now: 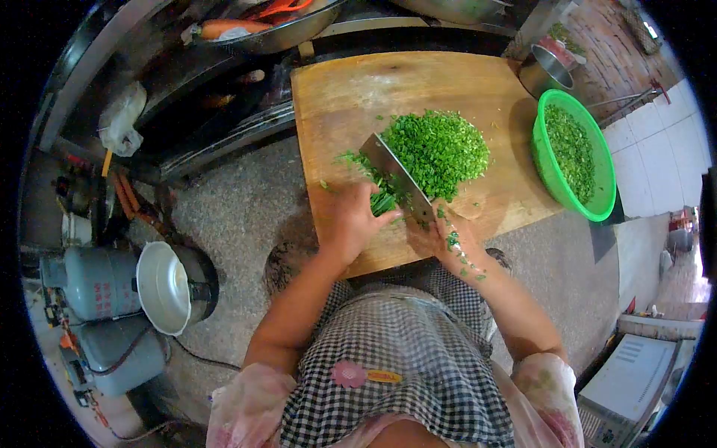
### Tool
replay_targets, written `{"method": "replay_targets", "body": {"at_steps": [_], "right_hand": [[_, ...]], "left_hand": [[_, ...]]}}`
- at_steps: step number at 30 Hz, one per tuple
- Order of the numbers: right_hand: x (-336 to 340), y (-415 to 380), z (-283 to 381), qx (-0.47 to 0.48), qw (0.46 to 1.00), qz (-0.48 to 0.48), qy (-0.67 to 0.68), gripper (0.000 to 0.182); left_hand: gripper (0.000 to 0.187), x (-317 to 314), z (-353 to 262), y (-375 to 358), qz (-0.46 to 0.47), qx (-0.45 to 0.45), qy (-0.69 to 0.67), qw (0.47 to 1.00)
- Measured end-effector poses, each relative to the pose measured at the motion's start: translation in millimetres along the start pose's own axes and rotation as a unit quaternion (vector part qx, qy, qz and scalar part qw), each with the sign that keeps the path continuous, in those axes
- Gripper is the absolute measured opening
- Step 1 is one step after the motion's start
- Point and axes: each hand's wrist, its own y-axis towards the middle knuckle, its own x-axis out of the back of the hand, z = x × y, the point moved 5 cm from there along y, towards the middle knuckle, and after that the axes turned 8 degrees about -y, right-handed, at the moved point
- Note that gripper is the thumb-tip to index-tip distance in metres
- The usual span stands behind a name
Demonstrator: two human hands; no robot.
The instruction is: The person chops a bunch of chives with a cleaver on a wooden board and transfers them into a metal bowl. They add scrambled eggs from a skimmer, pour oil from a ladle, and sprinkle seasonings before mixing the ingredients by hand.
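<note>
My right hand (pixel 446 235) is closed on a cleaver (pixel 399 173), its handle hidden in the grip, with bits of chopped green stuck to the hand and wrist. The broad blade stands on the wooden cutting board (pixel 343 89). Left of the blade, my left hand (pixel 355 218) is curled around a bunch of green onions (pixel 384 201). To the blade's right lies a heap of finely chopped green onions (pixel 437 153).
A green basket (pixel 543 160) of chopped greens stands at the board's right, near a metal pot (pixel 544 73). Gas cylinders (pixel 101 280) and a pale pot (pixel 163 287) are on the left. Carrots (pixel 231 30) lie in a bowl at the back.
</note>
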Motion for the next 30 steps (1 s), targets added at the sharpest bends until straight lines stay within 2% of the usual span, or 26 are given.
{"method": "replay_targets", "body": {"at_steps": [3, 6, 10, 13, 16, 18, 21, 23, 27, 30], "right_hand": [[-3.3, 8.4, 0.9, -0.013, 1.000, 0.017, 0.002, 0.033], [7.9, 19.8, 13.8, 0.032, 0.999, 0.003, -0.003, 0.035], [-9.7, 38.4, 24.9, 0.021, 0.994, 0.091, -0.060, 0.037], [-32.7, 47.5, 15.1, 0.030, 0.991, 0.104, -0.073, 0.039], [-22.2, 49.8, 11.6, 0.021, 0.993, 0.103, -0.045, 0.039], [-7.8, 46.3, 16.8, -0.005, 0.993, 0.111, -0.026, 0.038], [-6.3, 38.1, 24.2, 0.015, 0.998, 0.067, -0.014, 0.040], [-32.5, 36.6, 17.9, 0.029, 0.995, 0.081, -0.048, 0.042], [-17.7, 45.9, 23.7, 0.025, 0.990, 0.126, -0.054, 0.044], [2.0, 36.8, 32.7, 0.041, 0.996, 0.069, -0.026, 0.044]], "left_hand": [[0.024, -9.3, 4.7, -7.4, 0.013, -0.054, 0.014, 0.998], [0.019, -14.8, 10.1, -10.4, 0.031, -0.093, 0.039, 0.994], [0.016, -19.7, 15.5, -11.4, 0.079, -0.125, 0.112, 0.983], [0.017, -10.1, 2.3, -16.7, 0.044, -0.167, 0.101, 0.980], [0.015, -9.6, 7.2, -23.5, 0.027, -0.184, 0.079, 0.979], [0.016, -10.8, 12.2, -24.6, 0.027, -0.157, 0.075, 0.984], [0.017, -12.3, 14.3, -24.1, 0.031, -0.138, 0.092, 0.986], [0.016, -11.2, 12.1, -23.5, 0.034, -0.142, 0.094, 0.985], [0.013, -7.2, 10.2, -27.0, 0.033, -0.158, 0.090, 0.983], [0.013, -6.7, 12.0, -29.1, 0.011, -0.178, 0.088, 0.980]]}}
